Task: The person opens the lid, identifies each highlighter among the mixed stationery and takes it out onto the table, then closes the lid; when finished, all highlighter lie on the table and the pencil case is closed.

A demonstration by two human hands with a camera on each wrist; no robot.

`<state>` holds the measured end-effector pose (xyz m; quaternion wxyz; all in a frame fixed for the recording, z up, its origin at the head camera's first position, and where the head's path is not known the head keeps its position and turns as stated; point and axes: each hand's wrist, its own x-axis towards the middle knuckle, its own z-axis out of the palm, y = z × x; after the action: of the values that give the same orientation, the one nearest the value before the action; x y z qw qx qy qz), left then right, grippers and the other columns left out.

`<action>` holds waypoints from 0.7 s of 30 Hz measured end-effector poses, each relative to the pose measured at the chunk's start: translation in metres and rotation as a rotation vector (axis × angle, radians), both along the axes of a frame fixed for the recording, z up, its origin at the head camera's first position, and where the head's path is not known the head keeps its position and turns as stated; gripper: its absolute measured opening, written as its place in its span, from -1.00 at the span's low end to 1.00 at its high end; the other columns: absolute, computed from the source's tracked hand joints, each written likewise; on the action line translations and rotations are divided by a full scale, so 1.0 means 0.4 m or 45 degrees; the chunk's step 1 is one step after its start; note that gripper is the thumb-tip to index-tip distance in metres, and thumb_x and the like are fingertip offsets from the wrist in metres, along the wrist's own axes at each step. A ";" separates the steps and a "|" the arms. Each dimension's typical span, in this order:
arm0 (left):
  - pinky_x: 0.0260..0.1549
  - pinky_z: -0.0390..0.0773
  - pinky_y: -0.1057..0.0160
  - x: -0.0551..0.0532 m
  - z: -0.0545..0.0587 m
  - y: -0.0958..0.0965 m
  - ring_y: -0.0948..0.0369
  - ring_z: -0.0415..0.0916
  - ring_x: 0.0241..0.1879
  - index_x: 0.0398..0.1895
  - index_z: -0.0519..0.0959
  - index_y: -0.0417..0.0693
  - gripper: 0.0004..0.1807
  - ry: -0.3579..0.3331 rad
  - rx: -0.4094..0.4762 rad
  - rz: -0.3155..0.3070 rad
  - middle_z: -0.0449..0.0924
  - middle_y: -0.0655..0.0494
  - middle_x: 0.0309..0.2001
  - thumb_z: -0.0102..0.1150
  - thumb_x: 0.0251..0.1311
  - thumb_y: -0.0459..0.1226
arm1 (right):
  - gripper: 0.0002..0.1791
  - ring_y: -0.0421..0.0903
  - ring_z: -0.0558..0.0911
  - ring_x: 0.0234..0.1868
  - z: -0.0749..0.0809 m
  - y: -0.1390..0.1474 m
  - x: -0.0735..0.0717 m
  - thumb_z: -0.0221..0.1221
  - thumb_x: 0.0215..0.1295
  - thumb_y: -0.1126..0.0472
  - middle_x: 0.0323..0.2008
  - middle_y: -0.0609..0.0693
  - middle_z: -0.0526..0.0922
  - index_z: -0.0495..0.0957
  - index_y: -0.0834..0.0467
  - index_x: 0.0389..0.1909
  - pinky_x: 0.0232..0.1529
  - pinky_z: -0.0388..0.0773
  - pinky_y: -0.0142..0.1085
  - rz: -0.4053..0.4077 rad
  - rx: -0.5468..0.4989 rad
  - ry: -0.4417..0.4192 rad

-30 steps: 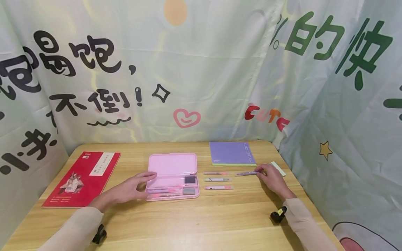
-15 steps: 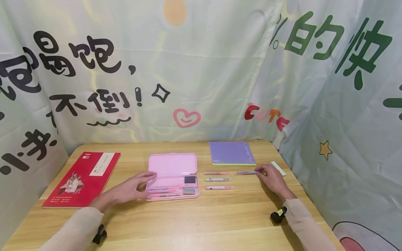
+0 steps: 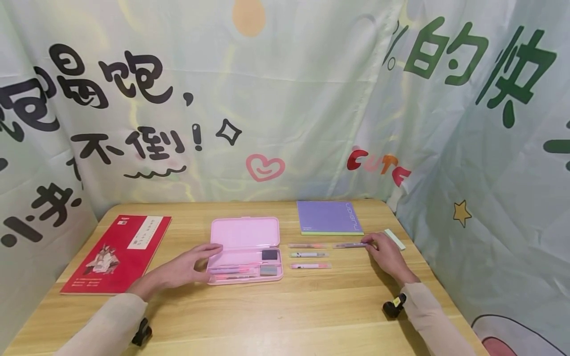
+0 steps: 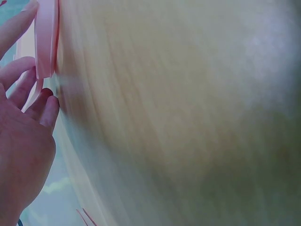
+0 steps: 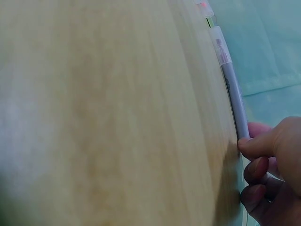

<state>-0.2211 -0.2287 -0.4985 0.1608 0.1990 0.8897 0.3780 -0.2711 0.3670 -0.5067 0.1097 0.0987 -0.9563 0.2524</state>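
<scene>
A pink pencil case (image 3: pixel 244 233) lies on the table with its lid folded back. Pens and a dark block (image 3: pixel 269 255) are inside it. My left hand (image 3: pixel 189 265) holds the case's left end, thumb at the front corner and fingers at the side; the left wrist view shows the fingers against its pink wall (image 4: pixel 46 42). On the right, my right hand (image 3: pixel 387 254) pinches the right end of a purple marker (image 3: pixel 348 245) between thumb and index finger. That marker's clear cap (image 5: pixel 222 49) points away from the hand in the right wrist view.
Between case and right hand lie three pens in a column, an orange-tipped one (image 3: pixel 307 245), a white one (image 3: pixel 308 255) and a pink one (image 3: pixel 310 266). Behind them is a purple notebook (image 3: pixel 329 217). A pale green strip (image 3: pixel 395 239) lies past the right hand, a red booklet (image 3: pixel 117 257) far left.
</scene>
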 end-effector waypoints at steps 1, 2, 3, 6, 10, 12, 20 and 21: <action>0.52 0.12 -0.58 0.000 0.000 0.000 -0.30 0.05 0.67 0.73 0.27 0.05 0.03 0.005 -0.002 -0.005 0.14 -0.15 0.72 0.49 0.24 0.10 | -0.88 0.16 0.67 -0.02 -0.001 0.000 0.001 0.31 0.46 0.44 -0.08 0.20 0.75 0.75 0.22 -0.10 0.00 0.62 0.12 0.000 0.000 0.004; 0.52 0.12 -0.58 0.001 0.000 0.000 -0.30 0.05 0.67 0.73 0.27 0.04 0.03 0.005 0.000 -0.005 0.14 -0.15 0.72 0.49 0.24 0.10 | -0.88 0.17 0.67 -0.02 -0.001 0.000 0.002 0.31 0.46 0.44 -0.08 0.21 0.75 0.75 0.22 -0.10 0.00 0.62 0.12 0.000 -0.001 0.007; 0.52 0.13 -0.59 0.002 0.001 0.000 -0.31 0.05 0.67 0.73 0.27 0.05 0.03 0.007 0.000 -0.008 0.14 -0.16 0.72 0.49 0.24 0.09 | -0.88 0.17 0.67 -0.02 -0.001 0.001 0.002 0.31 0.46 0.44 -0.08 0.21 0.75 0.75 0.22 -0.10 0.00 0.62 0.13 0.001 -0.001 0.010; 0.52 0.13 -0.58 0.002 0.002 0.000 -0.30 0.05 0.67 0.73 0.28 0.06 0.03 0.007 -0.002 -0.005 0.14 -0.14 0.72 0.50 0.24 0.09 | -0.87 0.18 0.67 -0.01 0.000 0.001 0.005 0.31 0.47 0.44 -0.07 0.21 0.75 0.75 0.23 -0.08 -0.01 0.61 0.11 0.003 -0.001 0.014; 0.53 0.13 -0.57 0.001 0.003 0.000 -0.31 0.06 0.67 0.72 0.28 0.01 0.02 0.036 0.006 -0.021 0.16 -0.16 0.71 0.50 0.25 0.08 | -0.85 0.18 0.67 0.02 0.006 0.002 0.009 0.29 0.49 0.43 -0.03 0.23 0.73 0.74 0.25 -0.02 -0.02 0.62 0.06 0.006 -0.023 0.002; 0.53 0.13 -0.57 0.000 0.003 0.000 -0.32 0.06 0.67 0.71 0.29 -0.02 0.02 0.050 0.013 -0.029 0.17 -0.17 0.70 0.51 0.25 0.07 | -0.83 0.18 0.67 0.01 0.011 0.000 0.013 0.28 0.50 0.42 0.02 0.25 0.72 0.74 0.26 0.02 -0.05 0.62 0.01 0.004 -0.041 0.002; 0.53 0.13 -0.56 0.001 0.000 -0.002 -0.30 0.07 0.67 0.72 0.27 0.02 0.03 0.033 0.007 -0.027 0.16 -0.15 0.71 0.50 0.26 0.09 | -0.77 -0.08 0.61 -0.32 0.080 -0.099 0.022 0.36 0.46 0.34 0.07 0.25 0.74 0.74 0.26 0.07 -0.31 0.55 -0.30 0.115 -0.073 0.084; 0.53 0.13 -0.57 0.001 0.000 -0.002 -0.30 0.06 0.67 0.72 0.28 0.02 0.03 0.031 0.008 -0.024 0.16 -0.15 0.71 0.50 0.26 0.09 | -0.76 -0.14 0.59 -0.35 0.092 -0.123 0.023 0.36 0.46 0.34 0.06 0.22 0.75 0.73 0.26 0.08 -0.34 0.54 -0.33 0.143 -0.076 0.087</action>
<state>-0.2206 -0.2297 -0.4985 0.1530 0.2127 0.8885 0.3767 -0.2620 0.3179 -0.4700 0.1309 0.1576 -0.9370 0.2830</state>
